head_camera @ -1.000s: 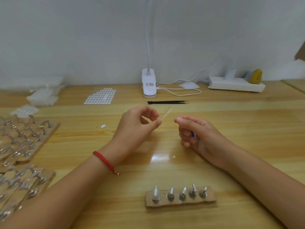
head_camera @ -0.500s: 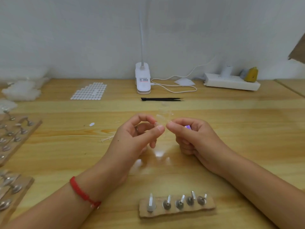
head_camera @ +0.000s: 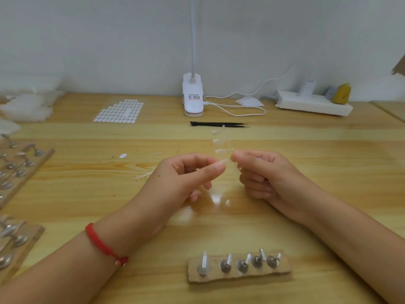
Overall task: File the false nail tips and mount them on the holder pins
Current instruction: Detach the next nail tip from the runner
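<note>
Clear plastic strip of false nail tips is held up above mid-table, pinched at its lower end between both hands. Left hand, red cord at wrist, is closed in a thumb-and-forefinger grip on it. Right hand grip is pinched on the same end, other fingers curled. Cardboard holder with five metal pins is laid on the table near the front edge. Black tweezers and white lamp base are seen behind. More holder boards are seen far left.
</note>
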Motion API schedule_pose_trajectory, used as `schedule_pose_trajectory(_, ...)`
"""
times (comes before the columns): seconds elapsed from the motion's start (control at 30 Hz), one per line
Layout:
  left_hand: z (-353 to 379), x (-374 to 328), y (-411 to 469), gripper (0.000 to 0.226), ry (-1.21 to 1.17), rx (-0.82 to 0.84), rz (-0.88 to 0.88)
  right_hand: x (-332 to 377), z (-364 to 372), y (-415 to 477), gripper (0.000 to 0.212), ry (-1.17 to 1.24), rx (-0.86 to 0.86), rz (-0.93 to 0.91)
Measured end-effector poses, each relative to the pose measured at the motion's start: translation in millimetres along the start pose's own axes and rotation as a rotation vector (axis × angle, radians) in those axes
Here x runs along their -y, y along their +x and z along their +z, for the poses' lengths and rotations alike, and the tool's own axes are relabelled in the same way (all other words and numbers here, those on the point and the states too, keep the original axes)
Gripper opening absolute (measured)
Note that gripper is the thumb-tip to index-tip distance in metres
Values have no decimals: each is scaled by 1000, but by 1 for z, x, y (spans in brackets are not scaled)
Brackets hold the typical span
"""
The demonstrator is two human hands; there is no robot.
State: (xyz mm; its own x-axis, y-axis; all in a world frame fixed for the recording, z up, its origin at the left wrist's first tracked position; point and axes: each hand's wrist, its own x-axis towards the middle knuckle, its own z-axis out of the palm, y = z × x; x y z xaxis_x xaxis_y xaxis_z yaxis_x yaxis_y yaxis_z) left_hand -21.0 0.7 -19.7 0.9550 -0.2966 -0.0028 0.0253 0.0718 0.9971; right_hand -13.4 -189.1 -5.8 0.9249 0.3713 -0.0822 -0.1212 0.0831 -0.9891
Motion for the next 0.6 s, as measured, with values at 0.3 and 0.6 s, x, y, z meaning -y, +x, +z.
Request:
schedule_pose_trajectory(0.3,-1,-2,1,17,8,106,12,4,-6,2,30,-14,192,74)
schedule_pose_trajectory(0.6,-2,-2,1,22,18,84,10,3,-2,1,27,48,118,53)
